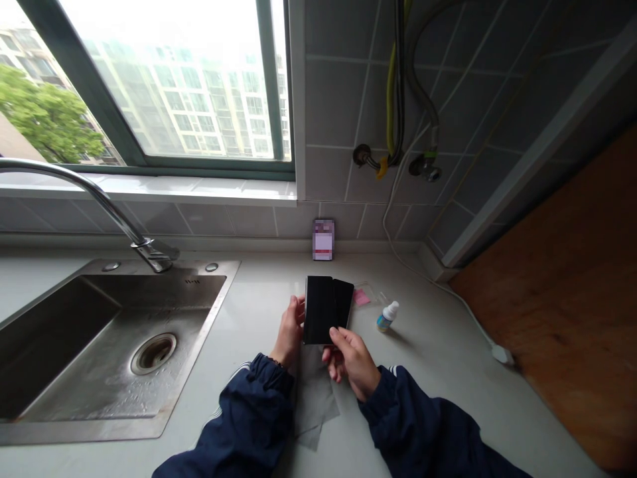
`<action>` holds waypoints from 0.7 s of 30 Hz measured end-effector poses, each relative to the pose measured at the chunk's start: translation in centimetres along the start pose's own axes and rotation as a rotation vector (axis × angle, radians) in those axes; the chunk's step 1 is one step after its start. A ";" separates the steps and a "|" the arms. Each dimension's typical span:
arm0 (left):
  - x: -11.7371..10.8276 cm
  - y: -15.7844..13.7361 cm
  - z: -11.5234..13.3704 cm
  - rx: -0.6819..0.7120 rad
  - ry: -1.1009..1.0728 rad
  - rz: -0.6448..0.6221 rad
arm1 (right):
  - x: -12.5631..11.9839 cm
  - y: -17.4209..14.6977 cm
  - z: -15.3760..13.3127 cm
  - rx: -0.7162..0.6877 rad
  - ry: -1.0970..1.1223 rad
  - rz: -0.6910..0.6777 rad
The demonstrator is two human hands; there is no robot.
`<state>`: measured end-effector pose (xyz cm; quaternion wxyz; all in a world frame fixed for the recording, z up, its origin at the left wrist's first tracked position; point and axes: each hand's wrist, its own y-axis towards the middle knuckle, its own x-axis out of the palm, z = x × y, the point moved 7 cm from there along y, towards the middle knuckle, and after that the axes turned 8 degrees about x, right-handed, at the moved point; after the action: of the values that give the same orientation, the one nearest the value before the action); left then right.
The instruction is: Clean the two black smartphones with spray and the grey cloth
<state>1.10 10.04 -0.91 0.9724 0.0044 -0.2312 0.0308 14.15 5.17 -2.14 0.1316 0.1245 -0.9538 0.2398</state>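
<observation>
A black-screened phone [317, 311] is held up over the counter between my two hands. My left hand [289, 332] grips its left edge, fingers wrapping behind it. At its lower right corner my right hand [354, 358] pinches it, thumb on the front face and fingers below. A second dark, glossy slab [344, 299] shows tilted behind the phone's right side; whether it is held or attached I cannot tell. Beneath my hands a grey cloth [314, 398] lies on the counter. To the right are a pink piece [361, 297] and a small white-capped bottle [387, 317].
Left of my arms a steel sink [199, 345] with a curved faucet [114, 206] is set into the counter [448, 398]. Against the tiled wall leans a lit phone [323, 240]. A white cable [438, 282] runs to a plug [502, 355] beside the wooden panel [562, 299].
</observation>
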 end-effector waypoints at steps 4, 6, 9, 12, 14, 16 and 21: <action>-1.4 0.7 0.3 0.121 0.377 0.079 | -1.3 0.1 -0.7 -0.069 0.068 0.142; -1.4 0.7 0.2 0.144 0.507 0.042 | -2.3 0.3 -1.3 -0.118 0.072 0.216; -1.0 0.6 -0.1 0.181 0.638 -0.033 | -3.9 0.8 -1.9 -0.185 0.060 0.329; -0.9 0.6 -0.4 0.217 0.683 -0.072 | -5.4 1.4 -2.0 -0.224 0.046 0.417; -0.9 0.6 -0.7 0.212 0.690 -0.091 | -6.1 1.7 -1.9 -0.241 0.029 0.459; -0.9 0.6 -0.9 0.198 0.685 -0.111 | -6.6 1.8 -1.8 -0.264 0.007 0.484; -0.7 0.6 -1.0 0.102 0.569 -0.144 | -7.1 1.9 -2.1 -0.360 -0.039 0.488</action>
<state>0.92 10.64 -2.13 0.9963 0.0610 0.0534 -0.0267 20.61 9.10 -3.36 0.0716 -0.1292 -0.9850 0.0887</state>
